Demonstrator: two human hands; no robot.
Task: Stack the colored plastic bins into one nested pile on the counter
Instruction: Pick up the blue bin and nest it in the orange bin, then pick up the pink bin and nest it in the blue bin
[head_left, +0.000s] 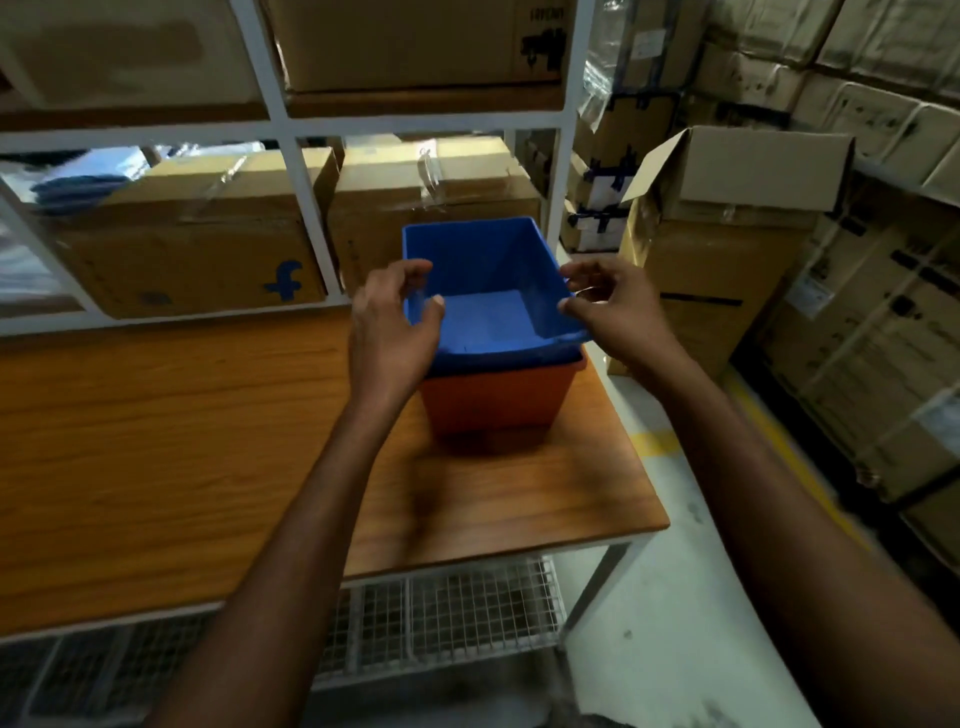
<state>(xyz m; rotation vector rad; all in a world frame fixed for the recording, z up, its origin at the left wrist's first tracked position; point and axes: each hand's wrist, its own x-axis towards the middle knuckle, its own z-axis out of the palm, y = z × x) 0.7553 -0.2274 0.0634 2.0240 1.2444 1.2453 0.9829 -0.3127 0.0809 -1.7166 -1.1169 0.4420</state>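
Observation:
A blue bin (488, 291) sits nested in an orange bin (498, 400) near the right end of the wooden counter (156, 447). The blue bin looks tilted, its far end higher than its near end. My left hand (395, 332) curls round the blue bin's left rim, thumb inside the wall and fingers over the top edge. On the opposite rim, my right hand (608, 306) has the edge between thumb and fingers. Only the orange bin's front wall and part of its rim show below the blue one.
A white metal rack (306, 208) with cardboard boxes (197, 244) stands right behind the counter. Stacked cartons (717, 244) fill the right side, one with an open flap. The counter's right edge (644, 467) drops to a pale floor with yellow lines. A wire mesh shelf (467, 613) lies under the counter.

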